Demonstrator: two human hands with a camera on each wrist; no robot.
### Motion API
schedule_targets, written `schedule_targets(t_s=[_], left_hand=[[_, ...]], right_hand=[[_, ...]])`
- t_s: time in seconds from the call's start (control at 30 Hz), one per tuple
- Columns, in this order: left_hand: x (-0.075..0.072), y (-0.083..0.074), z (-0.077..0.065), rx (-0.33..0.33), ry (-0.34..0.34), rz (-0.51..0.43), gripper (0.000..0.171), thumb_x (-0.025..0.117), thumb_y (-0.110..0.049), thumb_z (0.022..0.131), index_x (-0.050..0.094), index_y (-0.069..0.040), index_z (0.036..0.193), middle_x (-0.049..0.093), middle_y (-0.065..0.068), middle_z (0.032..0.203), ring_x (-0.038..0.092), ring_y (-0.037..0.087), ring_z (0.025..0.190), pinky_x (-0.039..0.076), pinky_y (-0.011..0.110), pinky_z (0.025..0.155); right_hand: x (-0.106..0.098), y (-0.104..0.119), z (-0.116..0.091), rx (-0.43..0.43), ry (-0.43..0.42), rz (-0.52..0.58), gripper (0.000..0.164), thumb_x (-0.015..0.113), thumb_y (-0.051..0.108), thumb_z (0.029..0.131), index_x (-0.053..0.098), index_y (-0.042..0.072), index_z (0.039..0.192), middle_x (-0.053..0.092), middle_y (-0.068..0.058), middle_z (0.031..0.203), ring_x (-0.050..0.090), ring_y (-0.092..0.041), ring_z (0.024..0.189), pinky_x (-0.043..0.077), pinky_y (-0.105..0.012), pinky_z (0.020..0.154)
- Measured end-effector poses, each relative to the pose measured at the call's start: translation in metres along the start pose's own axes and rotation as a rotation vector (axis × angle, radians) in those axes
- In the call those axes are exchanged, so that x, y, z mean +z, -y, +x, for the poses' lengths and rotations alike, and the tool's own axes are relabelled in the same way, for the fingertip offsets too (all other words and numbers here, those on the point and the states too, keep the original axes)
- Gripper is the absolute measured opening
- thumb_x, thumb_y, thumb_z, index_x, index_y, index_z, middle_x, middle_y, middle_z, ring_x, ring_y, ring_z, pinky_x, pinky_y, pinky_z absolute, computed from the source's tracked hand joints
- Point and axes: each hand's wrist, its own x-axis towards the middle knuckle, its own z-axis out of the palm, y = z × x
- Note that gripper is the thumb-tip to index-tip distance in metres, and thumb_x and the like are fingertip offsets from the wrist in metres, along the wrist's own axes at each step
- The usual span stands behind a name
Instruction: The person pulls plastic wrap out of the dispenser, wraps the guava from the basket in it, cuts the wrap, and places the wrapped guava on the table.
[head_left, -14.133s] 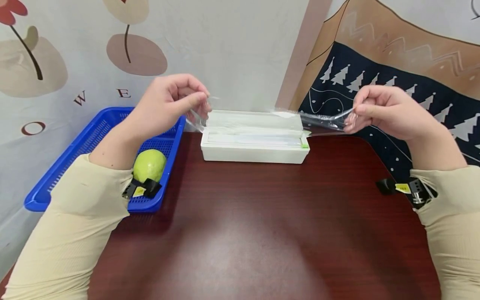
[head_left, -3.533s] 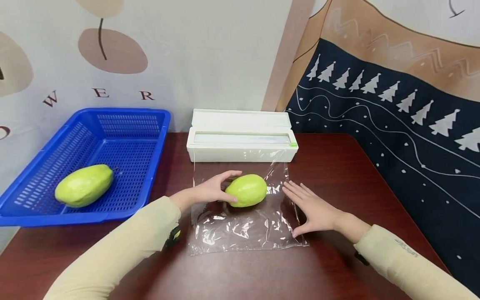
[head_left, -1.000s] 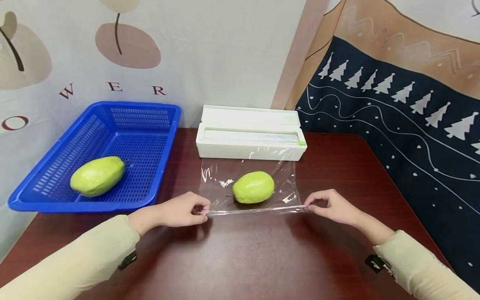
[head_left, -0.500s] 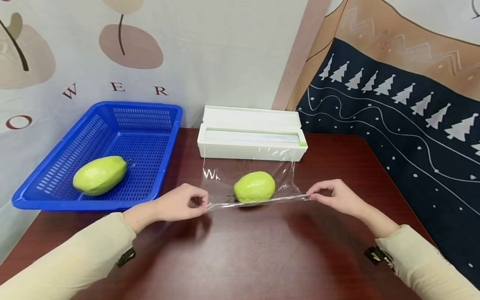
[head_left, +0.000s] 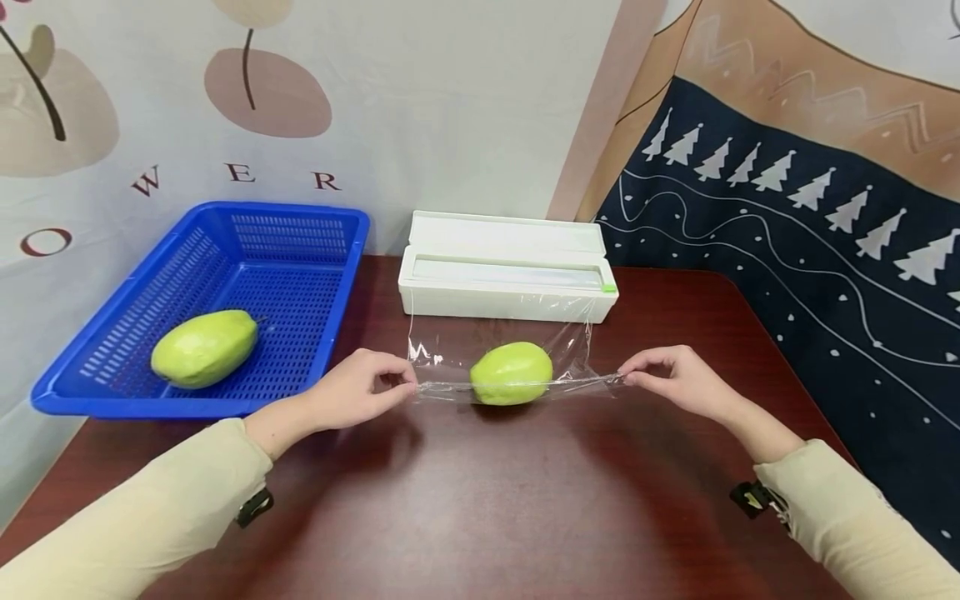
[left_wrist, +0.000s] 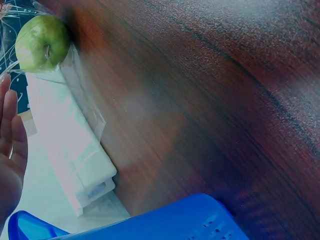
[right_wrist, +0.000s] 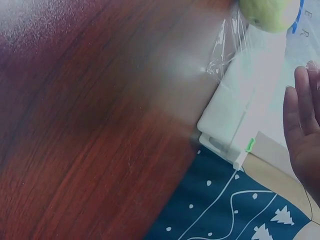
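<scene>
Backdrop first: pale printed cloth (head_left: 465,117) behind, dark tree-print cloth (head_left: 757,225) to the right. Dark red-brown table (head_left: 480,508) below.

Blue basket (head_left: 258,287) on the left, one yellow-green fruit (head_left: 204,348) lying in it. White box (head_left: 510,307) at the back of the table, lid up, green tab (head_left: 608,288) at its right end. Clear film (head_left: 448,340) runs forward from the box front; no cut visible.

Left hand (head_left: 358,390) pinches the left corner of the film's near edge, thumb against fingers. Right hand (head_left: 681,382) pinches the right corner the same way. Both sit just off the table, edge bunched into a strand between them. Wrist views catch only part of each hand; the head view is what shows the grips.

Second fruit (head_left: 513,362) is on its side in front of the box, between the hands, apparently on the film. Strand crosses its near face; can't tell if it's touching.

My read: wrapping, at the fold-over step. Next move calls for taking the edge over the top toward the box, both corners level, fruit not rolling. Cutting and tucking ends look not yet done.
</scene>
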Motion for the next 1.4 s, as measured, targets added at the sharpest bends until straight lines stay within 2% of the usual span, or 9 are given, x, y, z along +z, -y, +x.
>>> schedule_targets(t_s=[0.2, 0.3, 0.47, 0.63, 0.77, 0.9, 1.07, 1.17, 1.4], left_hand=[[0.001, 0.001, 0.0, -0.04, -0.09, 0.043, 0.008, 0.063, -0.014, 0.087, 0.069, -0.015, 0.082, 0.06, -0.012, 0.071, 0.051, 0.002, 0.07, 0.048, 0.027, 0.065], [0.001, -0.001, 0.003, -0.073, -0.145, 0.057, 0.009, 0.062, -0.016, 0.088, 0.07, -0.013, 0.085, 0.062, -0.008, 0.073, 0.053, 0.004, 0.07, 0.047, 0.028, 0.066], [0.002, -0.002, 0.008, -0.164, -0.216, 0.032, 0.013, 0.06, -0.016, 0.09, 0.071, -0.011, 0.088, 0.069, 0.001, 0.083, 0.057, 0.011, 0.074, 0.047, 0.027, 0.068], [0.004, -0.001, 0.014, -0.255, -0.28, -0.002, 0.018, 0.056, -0.018, 0.092, 0.072, -0.01, 0.092, 0.071, 0.007, 0.092, 0.061, 0.018, 0.082, 0.048, 0.034, 0.075], [0.007, 0.0, 0.021, -0.296, -0.346, -0.035, 0.02, 0.055, -0.021, 0.093, 0.072, -0.011, 0.091, 0.072, 0.007, 0.091, 0.062, 0.018, 0.081, 0.048, 0.034, 0.075], [0.012, 0.002, 0.029, -0.359, -0.399, -0.083, 0.023, 0.052, -0.022, 0.093, 0.072, -0.011, 0.089, 0.072, 0.006, 0.087, 0.059, 0.016, 0.075, 0.047, 0.029, 0.07], [0.018, 0.007, 0.04, -0.453, -0.443, -0.132, 0.026, 0.049, -0.022, 0.093, 0.072, -0.009, 0.088, 0.073, 0.007, 0.089, 0.061, 0.017, 0.083, 0.045, 0.028, 0.075], [0.021, 0.011, 0.046, -0.497, -0.459, -0.163, 0.027, 0.049, -0.021, 0.092, 0.071, -0.007, 0.088, 0.072, 0.009, 0.089, 0.058, 0.018, 0.083, 0.044, 0.027, 0.073], [0.026, 0.017, 0.055, -0.592, -0.454, -0.22, 0.029, 0.047, -0.02, 0.091, 0.071, -0.004, 0.09, 0.071, 0.016, 0.089, 0.058, 0.017, 0.078, 0.043, 0.023, 0.07]], right_hand=[[-0.002, -0.004, 0.003, 0.012, -0.012, -0.006, 0.013, 0.066, 0.007, 0.085, 0.071, 0.003, 0.096, 0.071, -0.013, 0.089, 0.061, -0.008, 0.073, 0.051, -0.019, 0.065], [-0.001, -0.006, 0.005, 0.027, -0.028, -0.003, 0.013, 0.065, 0.005, 0.086, 0.07, 0.0, 0.096, 0.07, -0.016, 0.088, 0.061, -0.004, 0.07, 0.052, -0.019, 0.065], [0.0, -0.009, 0.01, 0.034, -0.059, 0.003, 0.013, 0.064, 0.004, 0.086, 0.07, -0.001, 0.096, 0.07, -0.017, 0.087, 0.062, -0.005, 0.069, 0.052, -0.017, 0.066], [0.002, -0.01, 0.016, 0.019, -0.075, 0.018, 0.014, 0.065, 0.006, 0.086, 0.07, -0.001, 0.097, 0.07, -0.016, 0.084, 0.061, -0.004, 0.07, 0.05, -0.015, 0.065], [0.002, -0.011, 0.021, 0.02, -0.084, 0.028, 0.015, 0.064, 0.005, 0.086, 0.07, -0.002, 0.098, 0.07, -0.013, 0.082, 0.059, 0.0, 0.07, 0.049, -0.015, 0.065], [0.003, -0.012, 0.026, 0.049, -0.086, 0.035, 0.016, 0.064, 0.007, 0.087, 0.07, -0.001, 0.099, 0.07, -0.016, 0.087, 0.059, -0.002, 0.072, 0.049, -0.015, 0.066], [0.006, -0.018, 0.033, 0.076, -0.083, 0.032, 0.018, 0.064, 0.01, 0.087, 0.07, 0.0, 0.101, 0.07, -0.018, 0.094, 0.057, -0.004, 0.074, 0.048, -0.015, 0.067], [0.008, -0.023, 0.037, 0.088, -0.087, 0.049, 0.018, 0.064, 0.009, 0.088, 0.07, 0.0, 0.101, 0.07, -0.017, 0.09, 0.059, -0.007, 0.073, 0.048, -0.015, 0.067], [0.013, -0.031, 0.045, 0.112, -0.098, 0.077, 0.02, 0.063, 0.009, 0.088, 0.068, -0.003, 0.103, 0.07, -0.018, 0.089, 0.06, -0.007, 0.072, 0.05, -0.019, 0.065]])
